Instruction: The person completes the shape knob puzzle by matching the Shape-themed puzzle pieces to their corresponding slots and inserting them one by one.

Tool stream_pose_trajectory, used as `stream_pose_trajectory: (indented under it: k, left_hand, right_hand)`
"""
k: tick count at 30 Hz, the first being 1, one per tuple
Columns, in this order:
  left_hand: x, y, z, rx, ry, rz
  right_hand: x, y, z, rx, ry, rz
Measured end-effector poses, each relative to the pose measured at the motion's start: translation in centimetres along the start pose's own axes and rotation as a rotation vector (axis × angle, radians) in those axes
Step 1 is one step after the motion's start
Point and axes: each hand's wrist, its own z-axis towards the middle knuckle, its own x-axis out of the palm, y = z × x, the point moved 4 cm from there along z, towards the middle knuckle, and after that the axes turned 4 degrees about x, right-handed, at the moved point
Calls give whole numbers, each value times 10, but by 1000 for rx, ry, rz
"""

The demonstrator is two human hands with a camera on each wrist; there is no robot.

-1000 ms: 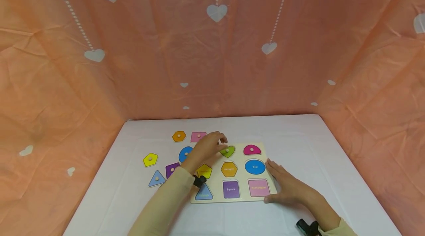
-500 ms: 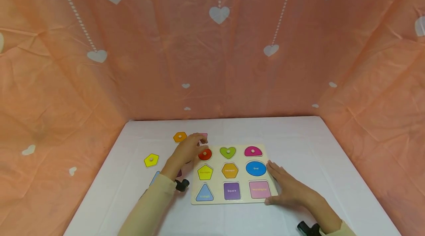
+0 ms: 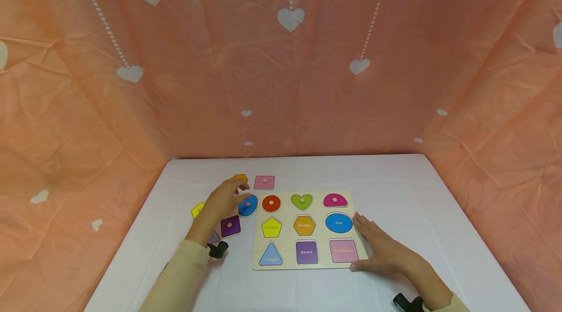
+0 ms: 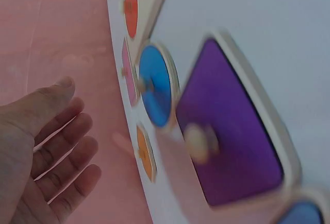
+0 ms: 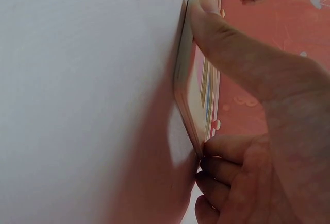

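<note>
Cream wood-look puzzle board [image 3: 287, 212] lies flat on the white-covered table [image 3: 421, 204], with a red round piece [image 3: 271, 204], a green heart piece [image 3: 302, 201] and a magenta half-round piece [image 3: 335, 200] sitting in its far row. Loose to its left: blue oval piece [image 3: 248, 205] just beside the board, purple square piece [image 3: 230, 226], pink rectangular piece [image 3: 265, 183], orange hexagonal piece [image 3: 240, 176] partly behind fingers, plus a yellow pentagonal piece [image 3: 197, 209] and a light-blue triangular piece [image 3: 213, 237], both partly hidden by the left arm. Left hand [image 3: 221, 200] hangs over that group, fingers and thumb apart, holding nothing. Right hand [image 3: 384, 248] spans the board's near right corner, fingers along the right edge, thumb at the near edge, spread rather than clamped. Handling guess: pieces light, stiff, hard to break; faces look smooth and probably slide, so don't pinch across them. Take the small pale knob [image 4: 202, 142] mid-face, thumb against fingertips; fits two or three fingers at most. Rim is thin and flat to the table, poor second choice. Board likely light too and apt to skid on the cover; brace by its edges, clear of the recesses.
</note>
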Motion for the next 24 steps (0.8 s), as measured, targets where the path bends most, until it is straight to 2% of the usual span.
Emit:
stream_pose_trajectory:
  k: [10, 16, 24]
  left_hand:
    - [-16, 37, -17, -37, -57, 43]
    - [-26, 53, -28, -55, -68, 39]
    - [-37, 73, -41, -135, -50, 46]
  right_hand:
    - [1, 0, 0, 10, 3, 3]
    - [1, 0, 0, 17, 9, 12]
    - [1, -1, 1, 27, 15, 0]
